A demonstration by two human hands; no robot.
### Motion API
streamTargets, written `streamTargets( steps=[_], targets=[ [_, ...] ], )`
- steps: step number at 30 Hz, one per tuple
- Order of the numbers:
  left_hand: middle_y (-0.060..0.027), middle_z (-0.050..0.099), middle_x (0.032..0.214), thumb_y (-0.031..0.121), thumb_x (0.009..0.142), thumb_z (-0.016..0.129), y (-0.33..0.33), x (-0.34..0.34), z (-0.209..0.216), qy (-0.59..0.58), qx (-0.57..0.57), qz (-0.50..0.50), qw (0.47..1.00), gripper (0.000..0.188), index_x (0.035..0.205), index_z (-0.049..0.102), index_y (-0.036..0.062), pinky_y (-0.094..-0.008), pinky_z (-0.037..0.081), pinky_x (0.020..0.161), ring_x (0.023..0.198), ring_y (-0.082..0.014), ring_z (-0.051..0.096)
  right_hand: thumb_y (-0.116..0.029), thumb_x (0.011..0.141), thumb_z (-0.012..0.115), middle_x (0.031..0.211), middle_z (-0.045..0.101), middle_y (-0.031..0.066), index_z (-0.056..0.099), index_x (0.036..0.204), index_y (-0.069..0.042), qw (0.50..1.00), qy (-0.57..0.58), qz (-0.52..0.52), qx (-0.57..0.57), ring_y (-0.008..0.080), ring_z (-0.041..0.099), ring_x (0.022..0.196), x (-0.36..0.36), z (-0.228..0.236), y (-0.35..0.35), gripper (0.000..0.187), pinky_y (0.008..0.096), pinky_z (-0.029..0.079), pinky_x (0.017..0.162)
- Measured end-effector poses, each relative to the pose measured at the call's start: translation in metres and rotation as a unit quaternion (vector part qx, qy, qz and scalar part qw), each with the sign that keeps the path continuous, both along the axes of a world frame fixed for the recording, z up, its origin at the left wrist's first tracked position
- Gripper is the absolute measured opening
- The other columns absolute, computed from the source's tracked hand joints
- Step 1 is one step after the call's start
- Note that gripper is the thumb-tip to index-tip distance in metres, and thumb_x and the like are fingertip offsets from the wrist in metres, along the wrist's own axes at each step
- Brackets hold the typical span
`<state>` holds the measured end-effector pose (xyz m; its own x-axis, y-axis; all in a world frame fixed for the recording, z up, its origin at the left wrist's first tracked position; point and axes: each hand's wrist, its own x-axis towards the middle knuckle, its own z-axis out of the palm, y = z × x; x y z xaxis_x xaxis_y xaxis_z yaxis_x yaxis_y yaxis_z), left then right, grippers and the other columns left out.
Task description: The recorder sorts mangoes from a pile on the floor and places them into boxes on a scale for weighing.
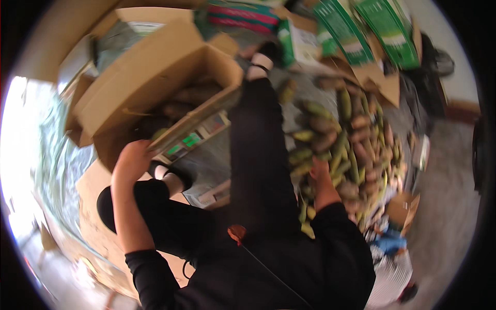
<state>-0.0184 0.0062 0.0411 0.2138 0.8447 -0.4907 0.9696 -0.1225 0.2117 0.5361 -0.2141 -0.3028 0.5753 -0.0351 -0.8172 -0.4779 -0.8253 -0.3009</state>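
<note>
On my left stands an open cardboard box (139,77), its long flap raised. Inside it lie several dark brown, elongated pieces of produce (178,109), with a greenish one near the close corner. My left hand (135,157) is closed on the box's near corner, its fingertips partly hidden by the rim. To the right spreads a big pile of long green and brown produce (356,150), its exact kind unclear. My right hand (321,173) reaches into the pile's left edge, touching pieces there. Its fingers are blurred and mostly hidden.
My legs (258,155) lie between box and pile. Green-and-white cartons (343,31) stand beyond the pile. Plastic sheeting (62,150) is at the left. A small cardboard box (403,209) and a person in a striped top (390,279) are at the lower right.
</note>
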Motion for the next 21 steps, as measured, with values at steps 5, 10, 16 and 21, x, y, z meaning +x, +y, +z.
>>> streamTargets(
  steps=[5, 10, 16, 21],
  targets=[
    [-0.0249, 0.063, 0.090, 0.014, 0.080, 0.061, 0.008, 0.015, -0.016, -0.083, -0.042, 0.015, 0.996, 0.028, 0.101, 0.064, -0.0037, -0.0429, 0.046, 0.078, 0.089, -0.0409, 0.059, -0.028, 0.082, 0.070, 0.093, 0.054, 0.0074, 0.052, 0.115, -0.011, 0.994, -0.104, 0.000, -0.043, 0.0219, 0.052, 0.080, 0.032, 0.053, -0.010, 0.042, 0.0415, 0.049, 0.066],
    [-0.0242, 0.064, 0.088, 0.011, 0.079, 0.060, 0.008, 0.029, -0.004, -0.046, -0.069, 0.065, 0.994, 0.029, 0.105, 0.063, -0.0027, -0.0388, 0.046, 0.079, 0.085, -0.0380, 0.062, -0.022, 0.086, 0.068, 0.108, 0.051, 0.0094, 0.035, 0.143, -0.011, 0.994, -0.097, -0.026, -0.053, 0.0227, 0.050, 0.091, 0.027, 0.081, -0.006, 0.066, 0.0419, 0.049, 0.075],
    [-0.0232, 0.064, 0.088, 0.010, 0.079, 0.059, 0.008, 0.030, -0.002, -0.035, -0.075, 0.106, 0.991, 0.029, 0.104, 0.064, -0.0023, -0.0381, 0.046, 0.077, 0.085, -0.0364, 0.062, -0.025, 0.078, 0.076, 0.113, 0.049, 0.0092, 0.042, 0.132, -0.012, 0.995, -0.087, -0.056, -0.001, 0.0251, 0.048, 0.098, 0.033, 0.056, -0.010, 0.065, 0.0449, 0.045, 0.078],
    [-0.0209, 0.064, 0.088, 0.012, 0.080, 0.059, 0.006, 0.026, -0.002, -0.060, -0.056, 0.098, 0.992, 0.027, 0.104, 0.065, -0.0005, -0.0391, 0.046, 0.078, 0.086, -0.0351, 0.062, -0.029, 0.069, 0.081, 0.113, 0.050, 0.0058, 0.046, 0.124, -0.018, 0.986, -0.116, -0.121, 0.005, 0.0249, 0.047, 0.094, 0.038, 0.030, -0.008, 0.066, 0.0517, 0.038, 0.084]
  ],
)
